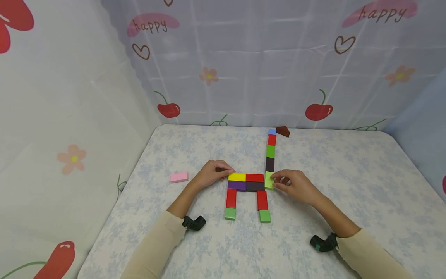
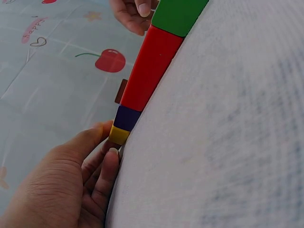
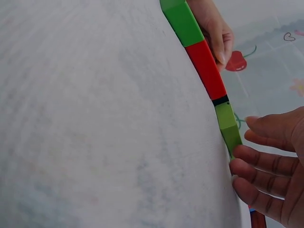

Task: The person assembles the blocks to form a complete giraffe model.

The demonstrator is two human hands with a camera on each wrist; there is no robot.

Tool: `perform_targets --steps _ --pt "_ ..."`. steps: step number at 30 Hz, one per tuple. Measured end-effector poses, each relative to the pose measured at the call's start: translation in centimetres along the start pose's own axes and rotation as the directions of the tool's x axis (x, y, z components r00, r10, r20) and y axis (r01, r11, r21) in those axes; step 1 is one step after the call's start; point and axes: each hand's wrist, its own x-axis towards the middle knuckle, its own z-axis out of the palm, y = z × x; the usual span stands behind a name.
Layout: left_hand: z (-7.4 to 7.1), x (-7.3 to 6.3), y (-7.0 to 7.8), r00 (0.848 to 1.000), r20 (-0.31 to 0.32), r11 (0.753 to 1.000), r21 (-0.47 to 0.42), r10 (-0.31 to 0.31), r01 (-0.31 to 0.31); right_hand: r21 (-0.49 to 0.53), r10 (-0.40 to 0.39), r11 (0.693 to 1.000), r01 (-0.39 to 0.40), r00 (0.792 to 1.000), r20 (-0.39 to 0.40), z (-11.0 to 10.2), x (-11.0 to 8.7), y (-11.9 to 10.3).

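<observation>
Flat coloured blocks lie on the table in an animal-like figure. Its body holds a yellow block (image 1: 237,177), a red block (image 1: 254,178), a purple block (image 1: 236,186) and a dark block (image 1: 255,186). Two legs hang below, each a red block (image 1: 231,198) ending in a green block (image 1: 230,214). My left hand (image 1: 215,170) has its fingertips at the yellow block's outer end. At the body's right side, my right hand (image 1: 296,186) touches the lime block (image 1: 269,181) with loosely spread fingers, seen also in the right wrist view (image 3: 275,161).
Above the lime block runs a column with a black block (image 1: 270,164), a green block (image 1: 270,151), a red block (image 1: 272,140) and a blue block (image 1: 272,132). A brown block (image 1: 283,131) lies beside its top. One pink block (image 1: 179,177) lies apart at left.
</observation>
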Motion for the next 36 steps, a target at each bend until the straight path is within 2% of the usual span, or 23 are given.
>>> perform_targets --steps 6,15,22,26,31,36 --pt "0.1 0.0 0.0 1.0 0.004 1.0 -0.006 -0.009 0.009 0.045 -0.002 0.999 0.002 1.0 0.016 0.4 0.0 0.6" --pt "0.2 0.0 0.1 1.0 0.009 1.0 -0.013 0.003 -0.003 0.093 0.023 0.995 -0.022 1.0 -0.002 0.6 -0.3 0.9" --pt "0.0 0.1 0.3 0.999 0.038 1.0 -0.019 -0.016 0.017 0.103 0.044 0.994 -0.044 0.999 0.001 0.7 -0.3 1.1" --pt "-1.0 0.0 1.4 0.998 0.049 1.0 0.003 -0.027 0.027 0.108 0.045 0.993 -0.046 0.999 0.008 0.7 -0.1 1.1" --pt "-3.4 -0.4 3.6 1.0 0.017 0.997 0.069 -0.023 0.022 0.123 0.04 0.992 -0.041 0.999 0.011 0.7 0.1 1.1" --pt "-6.1 -2.0 5.6 0.999 0.016 0.985 0.166 -0.046 0.043 0.134 0.048 0.99 -0.049 0.999 0.007 0.8 0.1 1.2"
